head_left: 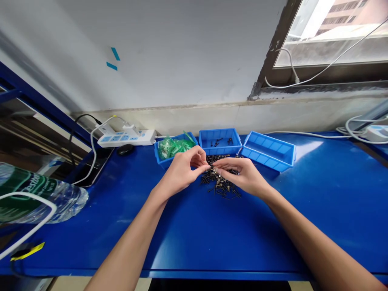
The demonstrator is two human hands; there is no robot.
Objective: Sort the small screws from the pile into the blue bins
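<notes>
Over a loose pile of dark screws (223, 186), my two hands meet almost tip to tip. My left hand (183, 169) is closed in a pinch, thumb against forefinger; a small dark thing shows at its tips, too small to name. From the other side my right hand (245, 174) also pinches, just above the pile, and what its fingertips hold is hard to make out. Behind the hands, a blue bin (220, 151) has a few screws on its floor. To its left, another blue bin (165, 162) holds green plastic bags (174, 146), partly behind my left hand.
A third blue bin (268, 157) sits angled at the right. Along the wall lies a power strip (145, 137) with plugs and cables, near a black oval object (125, 150). A large water bottle (45, 196) lies at the left on the blue table (212, 238).
</notes>
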